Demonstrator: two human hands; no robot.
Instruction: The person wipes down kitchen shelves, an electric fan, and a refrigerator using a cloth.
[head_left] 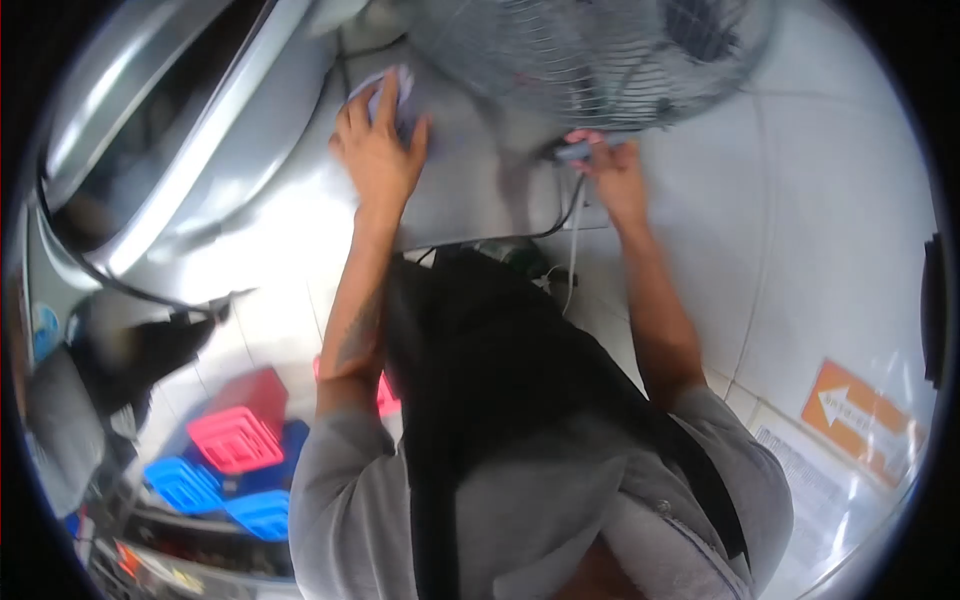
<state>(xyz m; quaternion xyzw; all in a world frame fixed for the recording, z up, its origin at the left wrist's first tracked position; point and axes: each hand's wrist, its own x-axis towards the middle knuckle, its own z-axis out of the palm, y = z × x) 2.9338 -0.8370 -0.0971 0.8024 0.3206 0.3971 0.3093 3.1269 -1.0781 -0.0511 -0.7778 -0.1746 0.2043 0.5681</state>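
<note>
My left hand (380,160) reaches over the metal surface (465,150), its fingers partly spread on a crumpled pale cloth (404,88). Between the thumb and fingers of my right hand (615,175) is a small grey elongated piece (574,152). A dark cable (574,208) hangs close below that piece; blur hides whether they join. Just above my right hand is the wire guard of a large fan (600,75).
A big shiny metal machine (200,140) stands at the left. Pink (237,438) and blue bins (183,485) sit lower left. A white wall (820,210) with an orange arrow sign (860,420) rises at the right. A white cord (573,255) hangs below the surface edge.
</note>
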